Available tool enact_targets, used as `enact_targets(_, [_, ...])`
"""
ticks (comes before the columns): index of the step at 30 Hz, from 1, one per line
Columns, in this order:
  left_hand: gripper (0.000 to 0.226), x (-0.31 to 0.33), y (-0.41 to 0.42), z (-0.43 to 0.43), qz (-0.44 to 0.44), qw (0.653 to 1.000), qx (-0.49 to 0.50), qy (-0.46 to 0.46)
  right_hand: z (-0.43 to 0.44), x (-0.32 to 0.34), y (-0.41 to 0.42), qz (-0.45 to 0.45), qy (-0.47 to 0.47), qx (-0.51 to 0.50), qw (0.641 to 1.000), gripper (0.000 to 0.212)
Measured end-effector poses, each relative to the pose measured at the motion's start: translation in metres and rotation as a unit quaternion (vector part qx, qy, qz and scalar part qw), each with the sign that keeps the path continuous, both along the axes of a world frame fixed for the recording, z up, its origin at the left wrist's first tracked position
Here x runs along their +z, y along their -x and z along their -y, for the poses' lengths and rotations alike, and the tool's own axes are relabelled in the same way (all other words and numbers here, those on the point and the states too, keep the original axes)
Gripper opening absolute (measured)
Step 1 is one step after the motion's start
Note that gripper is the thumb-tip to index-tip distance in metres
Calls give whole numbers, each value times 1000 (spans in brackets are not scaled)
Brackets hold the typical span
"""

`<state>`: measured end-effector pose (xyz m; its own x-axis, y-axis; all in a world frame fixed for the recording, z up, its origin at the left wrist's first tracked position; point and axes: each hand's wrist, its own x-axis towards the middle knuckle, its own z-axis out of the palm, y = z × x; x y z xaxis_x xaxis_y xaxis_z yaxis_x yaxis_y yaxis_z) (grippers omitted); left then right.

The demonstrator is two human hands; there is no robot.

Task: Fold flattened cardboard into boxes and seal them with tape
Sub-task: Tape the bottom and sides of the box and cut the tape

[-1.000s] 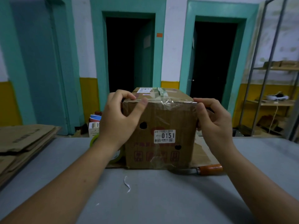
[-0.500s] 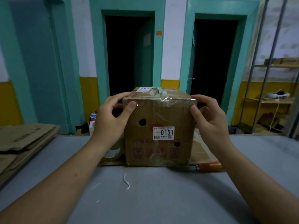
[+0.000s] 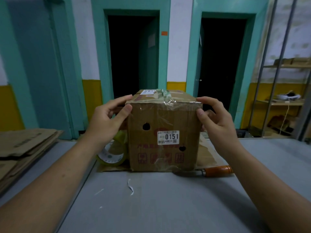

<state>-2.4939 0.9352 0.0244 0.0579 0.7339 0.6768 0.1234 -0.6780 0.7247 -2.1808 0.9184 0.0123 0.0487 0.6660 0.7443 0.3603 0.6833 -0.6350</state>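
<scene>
Box (image 3: 161, 145) corners pinched by left hand (image 3: 107, 120) & right hand (image 3: 217, 120); we shd thumb tape (image 3: 168, 103) flat, evenly.

White sticker (image 3: 168, 137) on the front face of the cardboard box (image 3: 178, 118) reads "0151" in bold, and the small barcodes and QR code beside it are too fine to read. Red printed characters (image 3: 160, 157) at 6 o'clock of the sticker, a white label (image 3: 148, 91) on the box top at 11 o'clock and the core print of the tape roll (image 3: 111, 156) at 9 o'clock of the box are all illegible. Orange tag (image 3: 164, 33) on the wall at 12 o'clock has no readable text.
</scene>
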Motion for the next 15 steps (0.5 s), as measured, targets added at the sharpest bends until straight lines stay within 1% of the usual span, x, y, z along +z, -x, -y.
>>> enact_targets(1, [43, 1, 0, 1, -7, 1000, 4, -5, 1, 0, 1, 0, -1, -5, 1000, 40])
enact_targets(3, [52, 6, 3, 3, -24, 1000, 12, -3, 3, 1, 1, -6, 3, -8, 1000, 62])
enact_targets(5, [61, 10, 12, 3, -40, 999, 5, 28, 4, 3, -1, 0, 10, -13, 1000, 79])
enact_targets(6, [62, 11, 17, 3, -62, 997, 0, 46, 4, 3, -3, 12, 14, -18, 1000, 85])
enact_targets(8, [60, 9, 33, -3, -133, 988, -15, 75, 3, 3, -7, 48, 27, -25, 998, 99])
enact_targets(9, [62, 7, 41, -6, -191, 977, -22, 88, 3, 2, -8, 71, 36, -22, 997, 106])
enact_targets(10, [69, 5, 48, -8, -255, 960, -27, 109, 3, 0, -7, 94, 45, -13, 994, 111])
enact_targets(11, [81, 2, 54, -9, -319, 938, -25, 134, 3, -2, -4, 110, 52, 0, 993, 113])
enact_targets(12, [88, -1, 57, -10, -373, 916, -15, 149, 3, -3, -1, 115, 56, 11, 992, 112])
enact_targets(13, [85, -3, 59, -11, -414, 899, 5, 146, 4, -4, 2, 111, 57, 17, 992, 107])
enact_targets(15, [61, -6, 61, -14, -447, 885, 54, 118, 4, -4, 4, 97, 48, 20, 994, 97])
